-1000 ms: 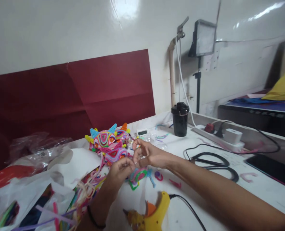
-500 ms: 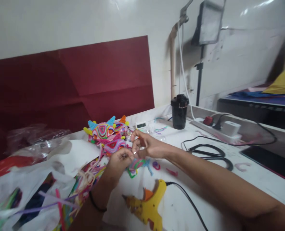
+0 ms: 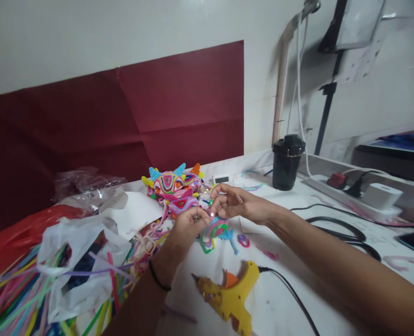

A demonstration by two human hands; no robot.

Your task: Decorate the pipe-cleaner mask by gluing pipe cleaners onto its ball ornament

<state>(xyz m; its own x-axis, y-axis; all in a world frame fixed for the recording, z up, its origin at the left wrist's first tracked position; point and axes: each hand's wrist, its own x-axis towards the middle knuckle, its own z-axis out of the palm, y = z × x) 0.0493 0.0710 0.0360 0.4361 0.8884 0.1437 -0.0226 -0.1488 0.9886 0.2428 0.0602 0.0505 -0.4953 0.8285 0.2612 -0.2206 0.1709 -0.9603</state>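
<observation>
My left hand (image 3: 189, 227), a dark band on its wrist, is closed in a pinch. Close beside it my right hand (image 3: 235, 204) has its fingers curled, thumb and fingertips brought together. A tiny pale pink speck shows between the fingertips; its kind is too small to make out. Just below the hands lies a green, pink and blue pipe-cleaner piece (image 3: 218, 228), partly covered by my left fingers. Behind them sit colourful fuzzy pipe-cleaner animal heads (image 3: 168, 184) with blue and orange horns. Nearer to me, a yellow glue gun (image 3: 233, 296) lies on its side on the table.
Many loose pipe cleaners (image 3: 18, 294) and a white plastic bag (image 3: 84, 275) cover the left side. A black cup (image 3: 288, 163), a power strip (image 3: 354, 198) and coiled black cable (image 3: 336, 228) stand or lie to the right. The glue gun's cord runs toward the front edge.
The camera view has turned left, so everything sits further right in the picture. Both hands stay close together in much the same pinched pose; the glue gun has not moved on the table.
</observation>
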